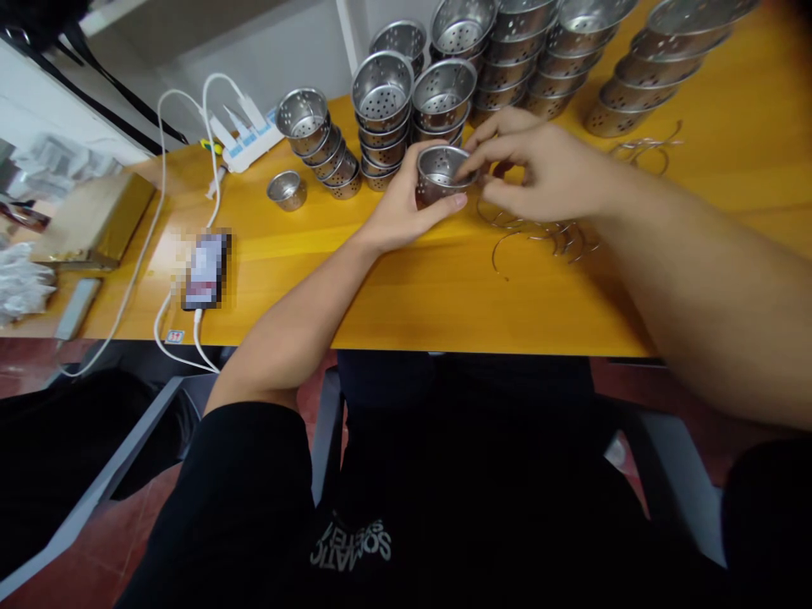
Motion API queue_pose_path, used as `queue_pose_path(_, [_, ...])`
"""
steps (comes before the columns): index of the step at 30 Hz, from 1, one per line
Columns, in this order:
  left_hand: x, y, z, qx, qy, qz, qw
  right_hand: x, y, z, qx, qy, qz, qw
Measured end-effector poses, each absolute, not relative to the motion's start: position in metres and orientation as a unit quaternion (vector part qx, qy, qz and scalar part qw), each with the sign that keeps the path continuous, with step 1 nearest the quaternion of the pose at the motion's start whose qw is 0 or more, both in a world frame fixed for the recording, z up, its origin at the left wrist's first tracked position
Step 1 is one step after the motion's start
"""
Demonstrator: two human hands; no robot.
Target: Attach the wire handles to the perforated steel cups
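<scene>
My left hand point(406, 199) is wrapped round a small perforated metal strainer cup point(437, 188), with the thumb along its near side and the cup's mouth facing up. At the cup's right rim is my right hand point(526, 161), its fingers bent and the fingertips at the opening. Whatever those fingers pinch, if anything, is too small to make out. Several thin curved wires point(558, 237) lie on the table beneath and beside the right hand. Behind both hands stand stacks of similar perforated cups point(384, 93).
A single cup point(288, 191) stands to the left of a leaning stack point(317, 139). Farther left are a white power strip point(254, 144), a phone point(206, 271) with white cables, and a cardboard box point(95, 224). Tall cup stacks point(640, 76) stand at the back right. The yellow table's front edge point(482, 351) is near me.
</scene>
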State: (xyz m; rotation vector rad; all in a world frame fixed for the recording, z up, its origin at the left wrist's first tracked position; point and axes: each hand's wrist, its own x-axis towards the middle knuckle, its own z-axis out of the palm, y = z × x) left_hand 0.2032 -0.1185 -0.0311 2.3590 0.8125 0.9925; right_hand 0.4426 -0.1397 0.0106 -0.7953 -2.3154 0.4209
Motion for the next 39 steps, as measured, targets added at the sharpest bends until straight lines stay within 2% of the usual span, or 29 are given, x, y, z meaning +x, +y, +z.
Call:
queue_pose_path(5, [0.202, -0.116, -0.032, 0.859, 0.289, 0.358, 0.225, 0.441, -0.137, 0.003, -0.273, -0.892, 0.181, 0.310])
queue_pose_path(16, [0.206, -0.119, -0.034, 0.856, 0.309, 0.350, 0.223, 0.442, -0.147, 0.020, -0.295, -0.862, 0.203, 0.358])
queue_pose_path(23, [0.203, -0.123, -0.030, 0.827, 0.332, 0.301, 0.340, 0.459, -0.139, 0.044, -0.377, -0.791, 0.055, 0.479])
queue_pose_path(29, [0.201, -0.125, -0.028, 0.813, 0.335, 0.320, 0.352, 0.446, -0.116, 0.054, -0.403, -0.802, 0.015, 0.440])
queue_pose_path(39, [0.203, -0.127, -0.027, 0.818, 0.332, 0.324, 0.340, 0.418, -0.091, 0.046, -0.433, -0.802, 0.055, 0.407])
